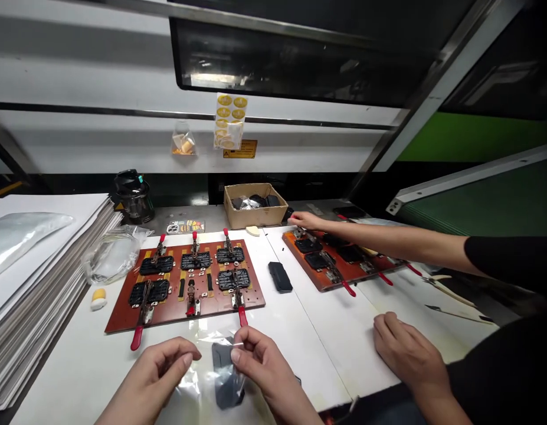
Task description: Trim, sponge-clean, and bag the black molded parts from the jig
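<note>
My left hand (156,375) and right hand (262,366) are both pinched tight on the crinkly clear plastic bag (197,383) at the near edge of the white table (300,321), flat dark grey part (226,378) inside it, and I reckon that slick film could let it slide out.

Two fixture boards lying flat, near board (123,316) carrying six black parts (231,255) and six red-handled clamps (136,337), far board (320,282) showing maybe four parts, one loose black part (279,276) lying between, one cardboard box (249,219), one clear bag (209,337).
</note>
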Demonstrator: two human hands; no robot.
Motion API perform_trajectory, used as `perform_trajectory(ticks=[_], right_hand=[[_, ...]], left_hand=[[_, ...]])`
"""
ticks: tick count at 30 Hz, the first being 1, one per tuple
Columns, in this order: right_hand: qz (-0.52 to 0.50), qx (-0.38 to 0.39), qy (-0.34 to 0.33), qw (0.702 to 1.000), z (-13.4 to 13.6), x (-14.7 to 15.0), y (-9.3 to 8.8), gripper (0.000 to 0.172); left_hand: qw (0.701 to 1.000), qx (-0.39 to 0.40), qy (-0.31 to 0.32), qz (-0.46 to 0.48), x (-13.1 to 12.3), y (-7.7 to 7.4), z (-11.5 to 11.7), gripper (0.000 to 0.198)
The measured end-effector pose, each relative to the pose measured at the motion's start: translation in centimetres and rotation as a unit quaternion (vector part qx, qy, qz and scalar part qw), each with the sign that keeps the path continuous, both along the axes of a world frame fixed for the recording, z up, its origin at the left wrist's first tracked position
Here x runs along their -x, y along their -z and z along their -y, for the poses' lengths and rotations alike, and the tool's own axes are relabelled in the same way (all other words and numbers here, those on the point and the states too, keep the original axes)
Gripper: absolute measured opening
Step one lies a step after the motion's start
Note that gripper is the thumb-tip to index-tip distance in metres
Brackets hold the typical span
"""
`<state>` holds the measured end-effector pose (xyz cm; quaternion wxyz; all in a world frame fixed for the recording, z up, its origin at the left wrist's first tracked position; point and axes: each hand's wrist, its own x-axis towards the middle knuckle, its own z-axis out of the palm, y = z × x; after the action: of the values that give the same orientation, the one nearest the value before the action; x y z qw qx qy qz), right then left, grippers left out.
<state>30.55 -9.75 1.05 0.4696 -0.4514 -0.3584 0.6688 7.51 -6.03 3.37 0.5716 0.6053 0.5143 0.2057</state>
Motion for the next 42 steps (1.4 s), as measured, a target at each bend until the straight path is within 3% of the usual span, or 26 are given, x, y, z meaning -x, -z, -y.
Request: perform_trajectory(ticks=[5, 8, 13, 15, 17, 19, 20, 23, 26, 31, 35, 36, 39, 42], right_hand=[[0.066, 0.003, -0.09, 0.994, 1.2, -1.0, -0.2, 0.037], [0.106, 0.036, -0.05, 0.992, 1.4, -0.4, 0.8, 0.033], [0.212, 0.065, 0.03, 0.975, 1.6, 1.4, 2.6, 0.027], [0.274, 0.046, 0.038, 0.96, 1.7, 2.0, 2.5, 0.026], [0.32, 0.031, 0.041, 0.946, 1.8, 2.4, 2.3, 0.024], [0.343, 0.025, 0.04, 0.938, 1.8, 2.8, 2.1, 0.022], [0.336, 0.023, 0.032, 0.941, 1.9, 3.1, 2.1, 0.023], [0.221, 0.017, -0.001, 0.975, 1.9, 4.0, 2.6, 0.029], [0.141, 0.012, -0.017, 0.99, 2.0, 4.5, 2.9, 0.036], [0.228, 0.02, -0.034, 0.973, 2.6, 4.2, 2.3, 0.033], [0.411, -0.026, -0.083, 0.907, 3.5, 4.5, 1.8, 0.015], [0.452, -0.052, -0.112, 0.883, 3.6, 4.7, 1.7, 0.01], [0.513, -0.113, -0.179, 0.832, 3.3, 5.2, 1.2, 0.02], [0.489, -0.089, -0.119, 0.86, 2.1, 5.1, 0.0, 0.014]], left_hand=[[0.998, 0.005, 0.068, -0.007, 0.8, 0.9, 0.3, 0.04], [0.998, -0.008, 0.058, -0.03, 0.9, 1.5, 0.7, 0.041], [0.983, -0.101, 0.052, -0.142, 1.1, 3.2, 1.1, 0.039], [0.968, -0.193, 0.002, -0.163, 1.3, 4.1, 1.7, 0.036], [0.923, -0.334, -0.088, -0.171, 1.1, 4.6, 2.9, 0.034], [0.896, -0.396, -0.135, -0.148, 0.5, 4.6, 4.1, 0.024], [0.914, -0.366, -0.126, -0.122, 0.0, 4.4, 4.6, 0.019], [0.99, -0.138, -0.024, -0.03, -1.5, 3.5, 5.0, 0.019], [0.999, -0.018, 0.024, 0.01, -1.7, 3.0, 4.0, 0.027], [0.999, 0.019, -0.023, 0.012, 0.1, 3.2, 3.3, 0.037], [0.994, 0.026, -0.096, 0.036, 0.3, 3.3, 3.8, 0.037], [0.995, 0.016, -0.094, 0.026, 0.2, 3.2, 4.1, 0.036], [0.998, -0.038, -0.045, -0.035, -0.1, 2.9, 5.2, 0.034], [0.99, -0.104, 0.008, -0.093, 0.9, 2.8, 6.6, 0.032]])
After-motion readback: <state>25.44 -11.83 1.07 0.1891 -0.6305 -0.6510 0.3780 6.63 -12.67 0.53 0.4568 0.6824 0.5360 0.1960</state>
